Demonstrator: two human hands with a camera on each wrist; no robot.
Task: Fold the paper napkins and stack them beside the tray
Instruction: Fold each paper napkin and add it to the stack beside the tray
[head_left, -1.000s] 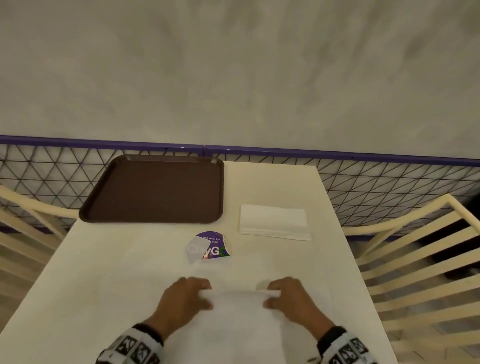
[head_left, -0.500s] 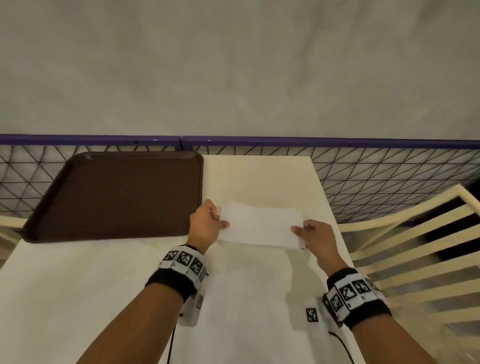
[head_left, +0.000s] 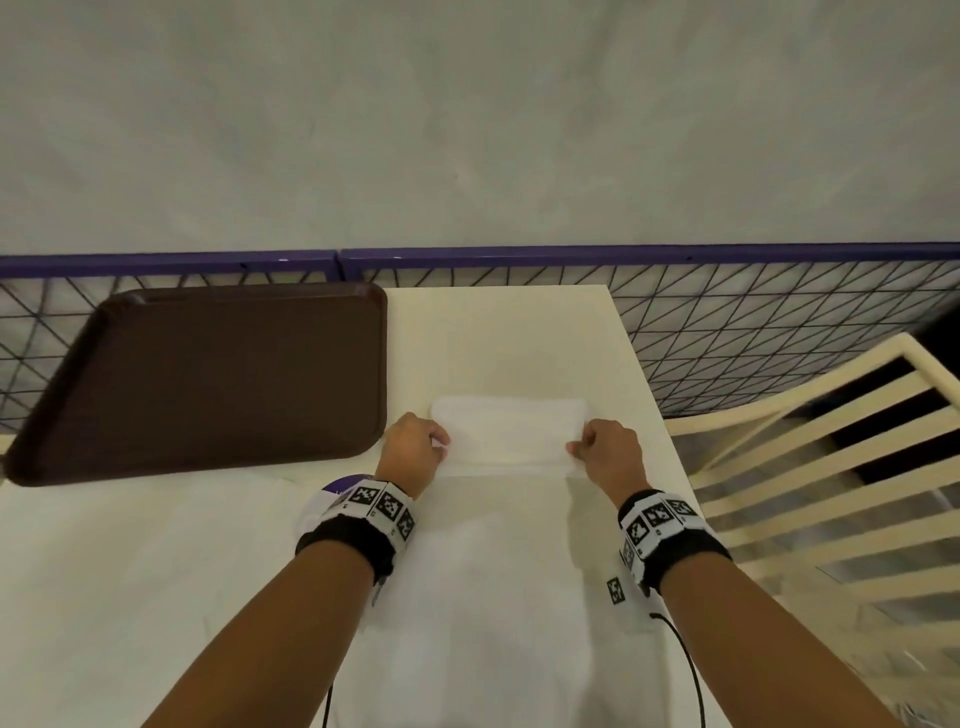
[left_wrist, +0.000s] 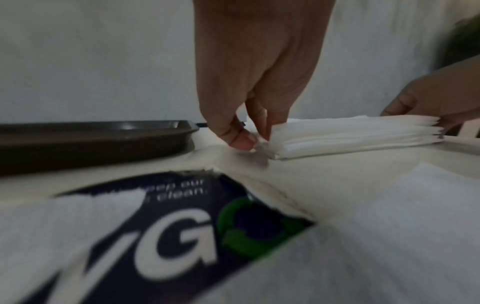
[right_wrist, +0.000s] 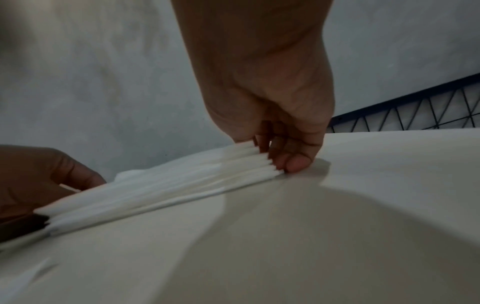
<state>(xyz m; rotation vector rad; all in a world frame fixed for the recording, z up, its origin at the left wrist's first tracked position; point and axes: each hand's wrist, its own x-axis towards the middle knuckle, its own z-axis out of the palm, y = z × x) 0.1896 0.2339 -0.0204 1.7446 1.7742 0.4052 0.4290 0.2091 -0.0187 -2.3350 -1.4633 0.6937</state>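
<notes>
Brown tray (head_left: 208, 379), white napkins (head_left: 509, 431), cream table (head_left: 130, 597) — purple-railed black mesh fence (head_left: 753, 332).

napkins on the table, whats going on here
A person is squaring up a stack of folded napkins on the table, just right of the brown tray. The left hand pinches the stack's left end and the right hand grips its right end. Unfolded napkins and a torn purple wrapper lie nearer the person.
</notes>
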